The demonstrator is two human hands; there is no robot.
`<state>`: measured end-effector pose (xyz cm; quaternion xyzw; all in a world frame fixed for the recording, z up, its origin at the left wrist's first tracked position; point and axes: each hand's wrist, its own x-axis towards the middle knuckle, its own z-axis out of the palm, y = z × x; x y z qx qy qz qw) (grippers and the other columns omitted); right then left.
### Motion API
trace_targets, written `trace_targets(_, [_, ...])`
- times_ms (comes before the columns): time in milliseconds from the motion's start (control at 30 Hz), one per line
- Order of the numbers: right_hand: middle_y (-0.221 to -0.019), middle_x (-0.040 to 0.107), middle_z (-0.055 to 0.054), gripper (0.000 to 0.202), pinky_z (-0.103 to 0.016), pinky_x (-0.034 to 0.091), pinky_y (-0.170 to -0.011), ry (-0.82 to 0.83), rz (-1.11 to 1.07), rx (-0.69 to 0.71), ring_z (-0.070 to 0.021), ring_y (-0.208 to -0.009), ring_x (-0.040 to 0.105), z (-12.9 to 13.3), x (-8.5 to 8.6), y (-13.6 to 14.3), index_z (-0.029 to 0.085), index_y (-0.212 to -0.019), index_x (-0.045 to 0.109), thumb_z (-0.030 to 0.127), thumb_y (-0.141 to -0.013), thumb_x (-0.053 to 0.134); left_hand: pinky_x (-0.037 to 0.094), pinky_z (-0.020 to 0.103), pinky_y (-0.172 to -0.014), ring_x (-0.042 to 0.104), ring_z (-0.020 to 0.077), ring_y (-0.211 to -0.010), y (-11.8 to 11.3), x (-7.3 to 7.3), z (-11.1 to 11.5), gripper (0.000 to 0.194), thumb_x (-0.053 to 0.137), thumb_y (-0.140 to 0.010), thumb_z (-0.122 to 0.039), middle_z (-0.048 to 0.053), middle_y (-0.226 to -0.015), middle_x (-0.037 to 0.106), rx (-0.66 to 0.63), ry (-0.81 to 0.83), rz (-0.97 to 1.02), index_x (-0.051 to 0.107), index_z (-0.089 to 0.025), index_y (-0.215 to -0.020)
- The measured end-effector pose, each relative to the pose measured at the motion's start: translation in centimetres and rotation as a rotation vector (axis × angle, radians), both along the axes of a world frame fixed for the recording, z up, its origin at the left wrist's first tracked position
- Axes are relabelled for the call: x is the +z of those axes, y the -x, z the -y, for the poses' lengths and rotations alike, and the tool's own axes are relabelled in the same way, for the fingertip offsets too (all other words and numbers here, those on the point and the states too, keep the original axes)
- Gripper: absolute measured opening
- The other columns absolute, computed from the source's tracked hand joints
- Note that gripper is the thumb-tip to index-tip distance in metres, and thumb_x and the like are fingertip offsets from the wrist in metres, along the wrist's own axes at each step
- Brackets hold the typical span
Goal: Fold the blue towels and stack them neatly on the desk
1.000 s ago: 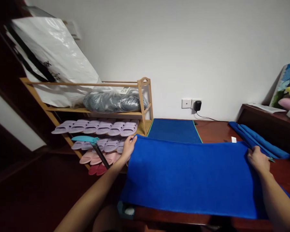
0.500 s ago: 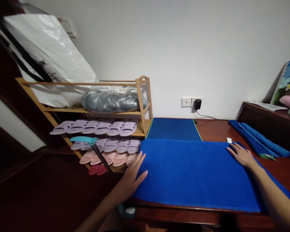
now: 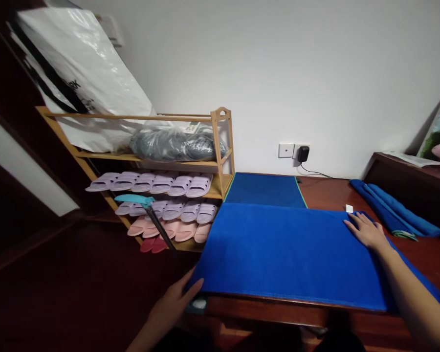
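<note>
A bright blue towel (image 3: 278, 249) lies spread over the brown wooden table, its front edge along the table's edge. My left hand (image 3: 172, 300) is at the towel's near left corner, thumb and fingers apart. Some of its fingertips are hard to make out against the towel's side. Near the far right corner, my right hand (image 3: 370, 234) rests flat on the towel with fingers spread. A small white tag (image 3: 349, 209) sticks out beside those fingertips. Behind the towel lies a darker blue cloth (image 3: 266, 189) with green edging.
Folded blue towels (image 3: 399, 210) lie at the right of the table (image 3: 322, 188). On the left, a wooden rack (image 3: 220, 146) holds several pairs of slippers (image 3: 161, 183) and a plastic-wrapped bundle (image 3: 176, 144). A teal-topped handle (image 3: 135, 199) stands before it. A black plug (image 3: 303, 154) sits in the wall.
My left hand has moved down the towel's left side toward me, to the near corner. My right hand stays by the tag. The view has shifted slightly.
</note>
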<state>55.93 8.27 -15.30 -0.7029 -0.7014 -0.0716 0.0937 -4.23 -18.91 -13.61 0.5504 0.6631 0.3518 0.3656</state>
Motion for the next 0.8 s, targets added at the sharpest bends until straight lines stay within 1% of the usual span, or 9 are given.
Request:
trace_targets(67, [-0.144, 0.041, -0.013, 0.068, -0.055, 0.023, -0.108, -0.052, 0.029, 0.018, -0.0271, -0.138, 0.028, 0.5, 0.8, 0.7, 0.020, -0.133, 0.048, 0.062, -0.089, 0.020, 0.035, 0.045, -0.107, 0.045, 0.0306, -0.128, 0.0, 0.4, 0.3, 0.063, 0.054, -0.084, -0.055, 0.007, -0.136, 0.053, -0.013, -0.019, -0.080, 0.050, -0.021, -0.136])
trace_targets(167, [-0.145, 0.040, -0.013, 0.066, -0.057, 0.024, -0.107, -0.110, 0.024, 0.012, -0.0277, -0.139, 0.026, 2.0, 2.1, 1.4, 0.020, -0.130, 0.050, 0.062, -0.089, 0.021, 0.029, 0.048, -0.110, 0.033, 0.0305, -0.135, 0.1, 0.4, 0.6, 0.067, 0.053, -0.085, -0.053, 0.007, -0.147, 0.037, 0.049, -0.104, -0.228, 0.041, -0.022, -0.143])
trace_targets(233, [-0.147, 0.036, -0.012, 0.067, -0.059, 0.028, -0.104, -0.076, -0.050, -0.021, -0.0290, -0.138, 0.029, 3.7, 2.7, 1.3, 0.023, -0.133, 0.047, 0.065, -0.088, 0.021, 0.029, 0.047, -0.111, 0.030, 0.0273, -0.137, 0.1, 0.2, 0.5, 0.065, 0.047, -0.090, -0.049, 0.003, -0.152, 0.028, 0.051, -0.167, -0.261, 0.027, -0.026, -0.148])
trace_targets(333, [-0.151, 0.031, -0.009, 0.068, -0.061, 0.031, -0.102, 0.043, -0.123, -0.022, -0.0311, -0.137, 0.030, 7.2, 2.9, 0.1, 0.029, -0.140, 0.039, 0.068, -0.087, 0.023, 0.034, 0.041, -0.111, 0.030, 0.0208, -0.137, -0.2, -0.1, 0.2, 0.057, 0.036, -0.097, -0.040, -0.004, -0.153, 0.024, -0.031, -0.238, -0.230, 0.014, -0.036, -0.150])
trace_targets(467, [-0.154, 0.023, -0.005, 0.068, -0.062, 0.027, -0.104, 0.122, -0.064, -0.017, -0.0290, -0.141, 0.021, 12.6, 2.0, -2.0, 0.035, -0.147, 0.024, 0.067, -0.087, 0.025, 0.037, 0.036, -0.108, 0.032, 0.0211, -0.137, -1.2, 0.0, -0.5, 0.054, 0.039, -0.096, -0.037, -0.006, -0.152, 0.026, -0.120, -0.290, -0.304, 0.023, -0.038, -0.148])
trace_targets(567, [-0.155, 0.020, -0.004, 0.070, -0.059, 0.026, -0.106, 0.141, -0.022, -0.059, -0.0266, -0.142, 0.017, 15.3, 1.0, -2.6, 0.035, -0.147, 0.023, 0.069, -0.085, 0.023, 0.040, 0.035, -0.106, 0.036, 0.0224, -0.135, -1.7, 0.3, -0.8, 0.053, 0.040, -0.095, -0.040, -0.006, -0.153, 0.026, -0.112, -0.291, -0.382, 0.026, -0.039, -0.147])
trace_targets(700, [-0.155, 0.021, -0.001, 0.071, -0.055, 0.027, -0.107, 0.100, -0.003, -0.066, -0.0241, -0.142, 0.018, 16.4, 0.2, -2.8, 0.038, -0.146, 0.022, 0.071, -0.084, 0.021, 0.041, 0.036, -0.104, 0.039, 0.0230, -0.133, -1.0, 1.5, -0.7, 0.053, 0.040, -0.095, -0.044, -0.004, -0.153, 0.027, -0.172, -0.242, -0.445, 0.030, -0.036, -0.146])
trace_targets(733, [-0.155, 0.021, -0.001, 0.070, -0.055, 0.027, -0.106, 0.090, -0.002, -0.066, -0.0237, -0.142, 0.018, 16.4, 0.1, -2.9, 0.039, -0.146, 0.022, 0.071, -0.084, 0.021, 0.041, 0.037, -0.104, 0.041, 0.0235, -0.132, -0.6, 2.2, -0.6, 0.051, 0.041, -0.094, -0.045, -0.003, -0.152, 0.030, -0.170, -0.270, -0.464, 0.035, -0.036, -0.144])
trace_targets(800, [-0.154, 0.023, 0.000, 0.068, -0.056, 0.028, -0.105, 0.070, -0.007, -0.064, -0.0227, -0.142, 0.019, 16.4, 0.1, -2.9, 0.040, -0.146, 0.022, 0.071, -0.085, 0.021, 0.043, 0.036, -0.103, 0.049, 0.0238, -0.126, 0.2, 4.0, -0.3, 0.044, 0.045, -0.092, -0.044, -0.004, -0.144, 0.044, -0.104, -0.404, -0.501, 0.049, -0.036, -0.135])
